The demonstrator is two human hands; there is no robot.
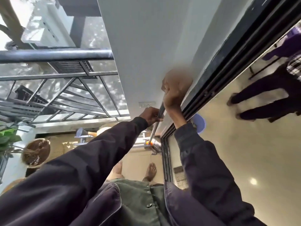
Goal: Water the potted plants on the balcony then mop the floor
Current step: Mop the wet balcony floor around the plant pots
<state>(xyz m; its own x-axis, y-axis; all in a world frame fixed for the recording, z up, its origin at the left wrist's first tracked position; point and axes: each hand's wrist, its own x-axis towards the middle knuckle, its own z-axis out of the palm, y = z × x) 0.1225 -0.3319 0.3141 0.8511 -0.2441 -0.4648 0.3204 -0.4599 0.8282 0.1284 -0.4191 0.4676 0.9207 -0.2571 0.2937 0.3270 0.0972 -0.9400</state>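
At the far left a leafy green plant (7,141) hangs over the edge of view, and just beside it stands a round pot (36,154) full of dark soil flecked with white, set on the balcony floor (138,162) near the low wall. Above them the metal railing (55,54) with its slanted bars runs across to the white wall (146,46), with sunlit trees and a building beyond. Moving in, the person's left hand (150,116), coming out of a dark sleeve (91,157), has its grip curled tight round the metal mop handle (157,121), lower down the shaft. The handle slopes down to the mop head (154,144) (an orange fitting shows where it joins), which sits at the floor by the bottom corner of the sliding door frame (166,154), next to some pale blue and white objects I cannot make out clearly. Two bare feet (150,170) stand on the tan tiles just below it. The right hand (174,93) grips the same handle higher up, fingers wrapped shut around it, close against the black door track (228,66). To the right, the glass (236,144) reflects a room and a figure in dark clothes.
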